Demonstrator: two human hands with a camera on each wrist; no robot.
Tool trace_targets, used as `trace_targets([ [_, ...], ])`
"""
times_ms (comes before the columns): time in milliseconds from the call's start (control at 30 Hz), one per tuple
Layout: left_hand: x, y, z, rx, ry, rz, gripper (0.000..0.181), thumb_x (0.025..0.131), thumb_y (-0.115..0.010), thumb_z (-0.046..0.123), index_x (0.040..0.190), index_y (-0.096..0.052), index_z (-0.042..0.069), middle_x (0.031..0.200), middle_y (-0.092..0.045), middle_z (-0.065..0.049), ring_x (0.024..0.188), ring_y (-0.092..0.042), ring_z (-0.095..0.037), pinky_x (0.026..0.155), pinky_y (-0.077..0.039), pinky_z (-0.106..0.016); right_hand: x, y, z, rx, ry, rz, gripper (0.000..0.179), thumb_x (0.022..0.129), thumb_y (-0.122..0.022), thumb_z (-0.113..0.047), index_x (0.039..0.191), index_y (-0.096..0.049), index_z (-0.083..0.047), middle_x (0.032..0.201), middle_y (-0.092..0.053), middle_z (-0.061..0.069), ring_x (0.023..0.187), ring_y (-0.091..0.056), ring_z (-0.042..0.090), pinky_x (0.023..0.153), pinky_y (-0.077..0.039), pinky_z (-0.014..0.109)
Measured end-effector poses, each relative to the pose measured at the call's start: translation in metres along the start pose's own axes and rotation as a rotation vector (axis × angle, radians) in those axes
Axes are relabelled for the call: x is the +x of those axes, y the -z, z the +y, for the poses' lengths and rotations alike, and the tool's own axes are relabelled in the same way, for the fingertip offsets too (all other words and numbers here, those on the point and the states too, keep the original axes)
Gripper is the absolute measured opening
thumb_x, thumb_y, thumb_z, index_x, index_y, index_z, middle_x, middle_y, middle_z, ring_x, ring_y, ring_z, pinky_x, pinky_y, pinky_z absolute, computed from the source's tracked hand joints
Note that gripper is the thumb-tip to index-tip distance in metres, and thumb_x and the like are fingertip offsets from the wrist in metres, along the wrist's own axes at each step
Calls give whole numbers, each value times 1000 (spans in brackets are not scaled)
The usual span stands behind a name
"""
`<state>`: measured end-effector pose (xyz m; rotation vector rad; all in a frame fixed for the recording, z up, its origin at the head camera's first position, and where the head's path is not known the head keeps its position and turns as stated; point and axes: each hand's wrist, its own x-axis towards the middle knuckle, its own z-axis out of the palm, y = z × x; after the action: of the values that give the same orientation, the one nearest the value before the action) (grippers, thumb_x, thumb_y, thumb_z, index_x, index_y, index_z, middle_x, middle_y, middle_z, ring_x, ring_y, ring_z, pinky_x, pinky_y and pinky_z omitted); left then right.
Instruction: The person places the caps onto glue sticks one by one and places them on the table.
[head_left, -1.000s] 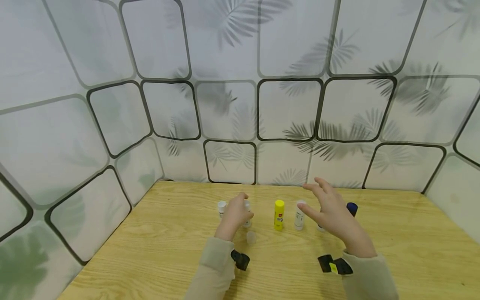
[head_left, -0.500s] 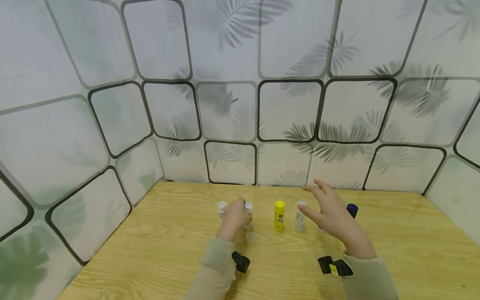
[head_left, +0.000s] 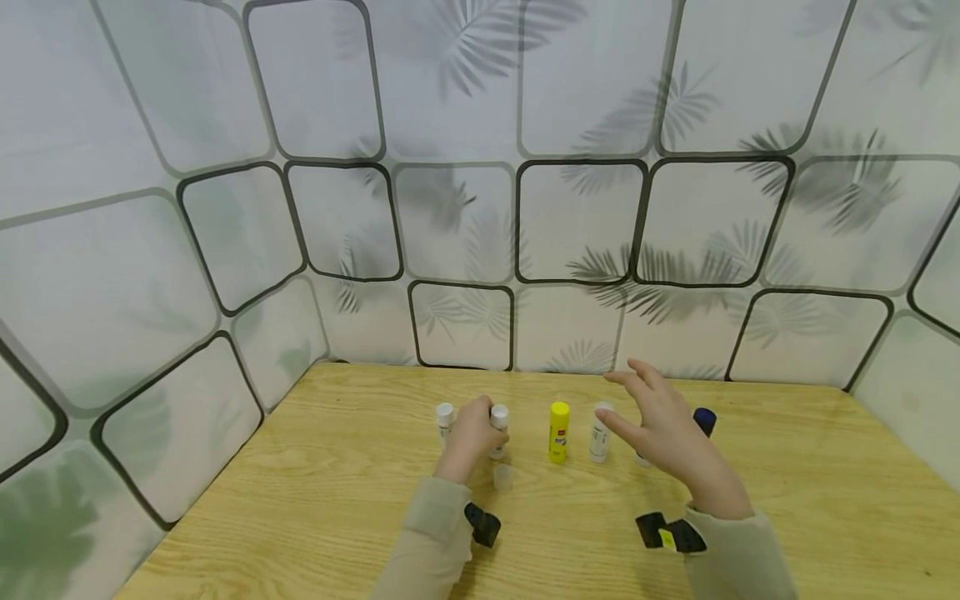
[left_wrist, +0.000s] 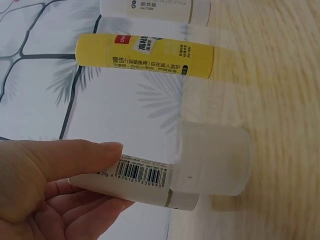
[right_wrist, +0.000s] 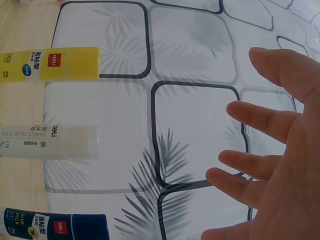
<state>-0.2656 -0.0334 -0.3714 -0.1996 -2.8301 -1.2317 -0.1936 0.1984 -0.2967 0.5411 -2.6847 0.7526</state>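
Note:
My left hand [head_left: 474, 432] grips a white glue stick [head_left: 498, 427] standing on the wooden table [head_left: 315, 500]; in the left wrist view the thumb [left_wrist: 75, 157] lies along its barcoded body [left_wrist: 142, 179]. A translucent cap [head_left: 502, 477] stands just in front of it, also in the left wrist view [left_wrist: 214, 160]. My right hand [head_left: 651, 421] hovers open, fingers spread, above a white glue stick [head_left: 599, 431] and a blue-capped one [head_left: 703, 418]. A yellow glue stick [head_left: 558, 431] stands between the hands.
Another white glue stick [head_left: 445, 419] stands left of my left hand. Leaf-patterned panels [head_left: 465, 325] wall the table at the back and on both sides. The right wrist view shows the yellow [right_wrist: 50, 64], white [right_wrist: 47, 142] and blue [right_wrist: 55, 227] sticks beyond the spread fingers [right_wrist: 260, 120].
My left hand has sunk a little and closed round the white glue stick, whose cap now shows beside the fingers. The right hand has barely moved.

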Motion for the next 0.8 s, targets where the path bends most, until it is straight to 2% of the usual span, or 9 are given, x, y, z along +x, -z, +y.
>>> trace_targets([
  [200,-1,6,6,28,-60,40,22,73,-71,6,88,-55,2,84,-59,-9,76,-57,-23,62,-47,-33,0,0,0,10,-7,-6,54,87,-53,-40,125,-45,-1,136,-21,28,115,-29,48,85,-26,63],
  [367,-7,15,21,37,-117,90,23,74,-71,10,88,-55,3,76,-55,-4,68,-53,-17,58,-45,-30,0,1,-2,6,-6,-4,54,87,-53,-39,125,-45,-2,135,-21,28,114,-29,48,84,-26,64],
  [567,-18,26,38,64,-198,164,28,74,-71,16,96,-57,4,77,-57,-2,65,-50,-15,57,-43,-29,-1,3,-4,0,2,0,52,87,-53,-38,125,-45,-2,135,-22,28,113,-31,49,83,-28,64],
  [800,-29,34,52,85,-235,186,30,75,-70,21,98,-58,5,80,-58,-2,66,-51,-14,56,-42,-27,-1,3,-2,-5,5,4,52,88,-53,-37,125,-45,-2,135,-22,28,112,-32,49,82,-29,63],
])
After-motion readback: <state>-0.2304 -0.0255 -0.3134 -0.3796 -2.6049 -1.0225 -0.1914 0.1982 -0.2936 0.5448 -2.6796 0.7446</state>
